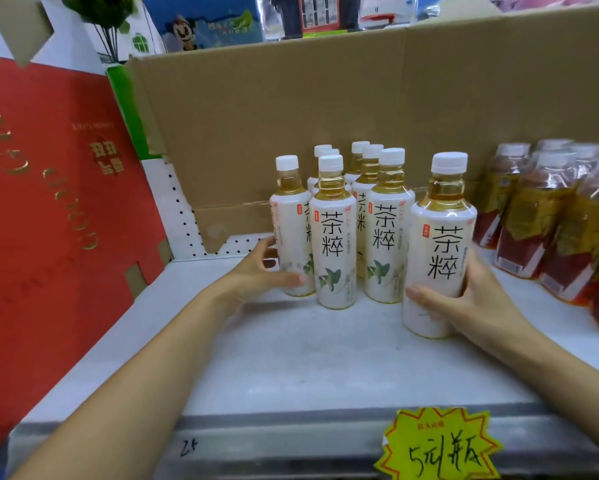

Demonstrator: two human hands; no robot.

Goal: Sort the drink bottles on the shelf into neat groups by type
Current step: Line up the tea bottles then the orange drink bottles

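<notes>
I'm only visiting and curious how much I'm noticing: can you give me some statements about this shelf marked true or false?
The right hand grips a white-label tea bottle. True.
The left hand holds a red-label bottle. False: it holds the leftmost white-label bottle.
The red-label bottles stand to the right of the white-label ones. True.
The white-label bottles have black caps. False: the caps are white.
A yellow price tag hangs on the shelf edge. True.

Two bare forearms (145,358), slim wrists, left hand (256,273), right hand (478,303), short plain fingernails
</notes>
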